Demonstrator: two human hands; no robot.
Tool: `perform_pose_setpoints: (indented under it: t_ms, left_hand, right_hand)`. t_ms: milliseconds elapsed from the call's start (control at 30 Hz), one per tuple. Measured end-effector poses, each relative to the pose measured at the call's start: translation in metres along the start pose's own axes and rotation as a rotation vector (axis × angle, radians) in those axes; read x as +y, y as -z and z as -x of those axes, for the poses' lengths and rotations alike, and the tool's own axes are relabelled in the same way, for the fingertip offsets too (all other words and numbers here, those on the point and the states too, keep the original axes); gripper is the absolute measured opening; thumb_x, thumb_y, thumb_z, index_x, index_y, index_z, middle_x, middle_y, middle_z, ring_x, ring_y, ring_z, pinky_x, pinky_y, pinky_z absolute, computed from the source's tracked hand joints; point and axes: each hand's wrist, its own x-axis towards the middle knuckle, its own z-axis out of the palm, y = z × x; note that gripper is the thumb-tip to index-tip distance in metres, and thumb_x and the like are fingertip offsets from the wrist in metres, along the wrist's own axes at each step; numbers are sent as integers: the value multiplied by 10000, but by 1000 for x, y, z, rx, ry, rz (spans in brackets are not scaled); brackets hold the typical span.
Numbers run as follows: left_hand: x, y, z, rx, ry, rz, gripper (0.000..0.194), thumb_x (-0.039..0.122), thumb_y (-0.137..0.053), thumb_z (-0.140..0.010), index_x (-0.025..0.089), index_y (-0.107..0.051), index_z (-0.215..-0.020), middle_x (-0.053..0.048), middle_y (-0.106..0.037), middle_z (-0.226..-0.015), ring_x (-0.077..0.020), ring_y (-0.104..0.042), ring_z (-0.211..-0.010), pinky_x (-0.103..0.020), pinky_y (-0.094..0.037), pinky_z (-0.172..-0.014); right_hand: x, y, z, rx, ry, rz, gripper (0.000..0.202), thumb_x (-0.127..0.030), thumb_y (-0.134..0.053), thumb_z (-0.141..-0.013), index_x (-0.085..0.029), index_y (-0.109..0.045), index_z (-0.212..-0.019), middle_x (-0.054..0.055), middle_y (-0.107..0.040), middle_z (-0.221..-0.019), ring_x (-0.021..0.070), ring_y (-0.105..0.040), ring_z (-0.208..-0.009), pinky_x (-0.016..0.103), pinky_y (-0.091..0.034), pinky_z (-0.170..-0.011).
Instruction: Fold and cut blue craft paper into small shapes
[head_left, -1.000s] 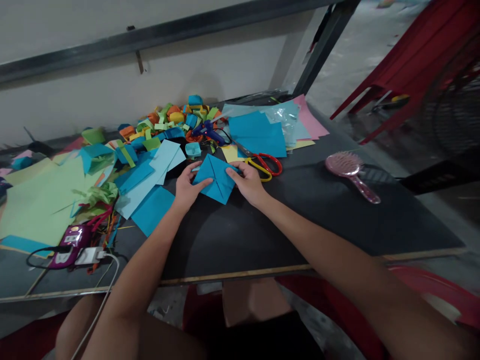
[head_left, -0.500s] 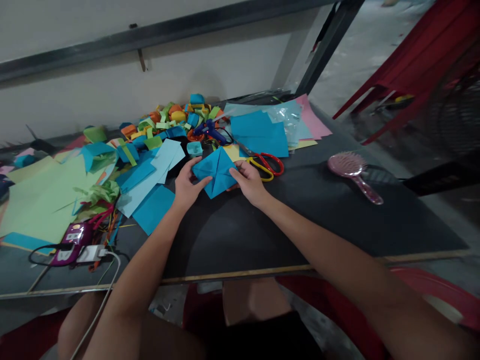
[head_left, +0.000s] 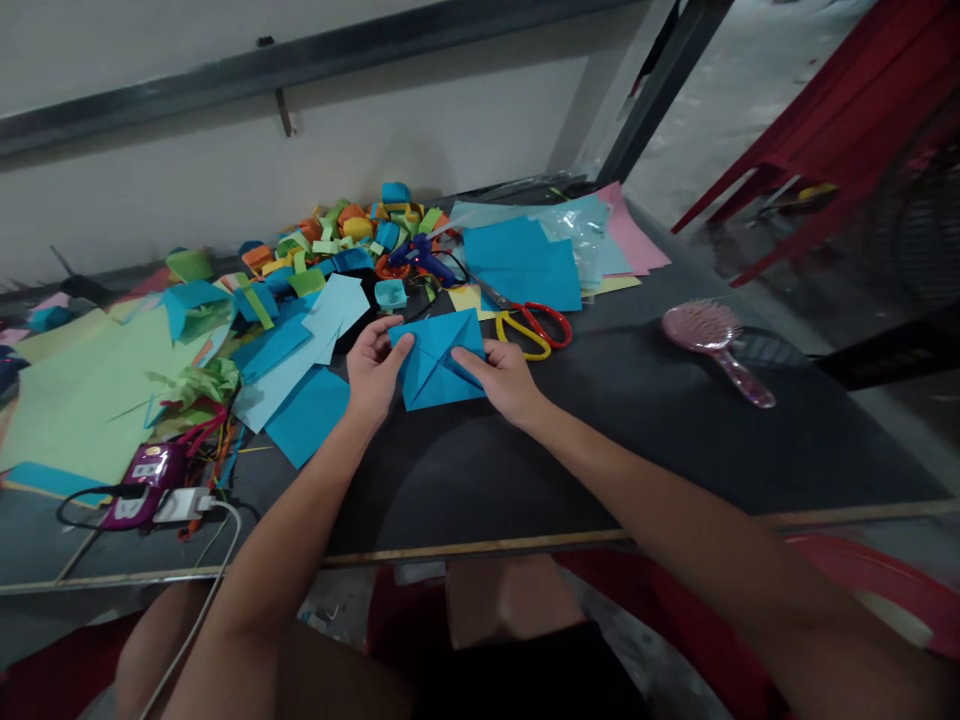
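Between my two hands is a folded blue paper square (head_left: pixel 439 375) with diagonal creases that meet near its middle. My left hand (head_left: pixel 375 370) pinches its left edge, thumb on top and fingers behind. On the right side my right hand (head_left: pixel 504 378) holds it, the thumb pressed near the centre and the fingers partly hidden. Just beyond my right hand lie scissors (head_left: pixel 536 330) with one yellow and one red handle. Blue sheets (head_left: pixel 517 262) lie farther back, and another blue sheet (head_left: pixel 311 415) is beside my left wrist.
Several small folded paper pieces (head_left: pixel 352 230) are heaped by the wall, near a blue glue gun (head_left: pixel 424 260). Pale green sheets (head_left: pixel 82 400), a purple device (head_left: pixel 146 485) and a white charger (head_left: pixel 180 506) lie left. A pink hairbrush (head_left: pixel 709 335) lies right on the dark table (head_left: pixel 615 440).
The blue paper has turned in my hands, from corner-down to edge-down. My left thumb has moved up its left side, and my right thumb reaches farther over the paper.
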Motion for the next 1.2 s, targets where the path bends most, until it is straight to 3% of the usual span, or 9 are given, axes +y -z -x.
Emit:
perform_pose_setpoints:
  t_ms: [267,500,667,767,900,1200]
  left_hand:
    - [-2,2,0,21,-41,-82,384,462,-676,-806,237,-595,-1106,-11,-640,-792,-140,-618,-715,-267,-527,-609]
    - [-8,4,3,-105,-102,-178,515,479,-594,-865,266,-422,-1301,-40,-658,-899,-191,-668,-838,-315,-567,-677]
    - [-15,6,3,-109,-116,-250,565,478,-577,-877,278,-367,-1363,-22,-642,-840,-183,-661,-760,-317,-549,-634]
    - [-12,7,3,-117,-163,-311,665,478,-606,-858,298,-293,-1416,-68,-662,-1041,-199,-665,-871,-320,-548,-676]
    - [-4,8,2,-136,-284,-425,671,503,-684,-785,296,-413,-1363,-110,-519,-1379,-282,-515,-1255,-347,-530,-862]
    - [-1,12,-3,-278,-369,-566,594,548,-626,-812,265,-505,-1320,-111,-450,-1464,-302,-407,-1372,-444,-452,-1047]
  right_hand:
    - [2,-2,0,22,13,-8,469,-622,-672,-720,-195,-532,-589,-27,-405,-520,117,-392,-514,270,-330,-479]
    - [1,-2,1,47,39,11,459,-612,-665,-735,-194,-543,-589,-28,-397,-516,116,-375,-515,272,-324,-478]
    - [4,-1,0,11,33,-7,429,-582,-673,-747,-194,-567,-597,-17,-428,-521,131,-423,-536,273,-344,-484]
    - [6,-2,0,14,14,0,416,-569,-675,-745,-195,-568,-596,-11,-446,-536,140,-443,-552,278,-354,-496]
    - [5,-3,-1,27,8,-32,406,-564,-673,-730,-194,-564,-603,-15,-453,-555,130,-415,-547,284,-360,-517]
    - [2,-2,-3,52,65,-43,509,-603,-639,-740,-213,-378,-543,-50,-260,-532,92,-231,-502,271,-211,-480]
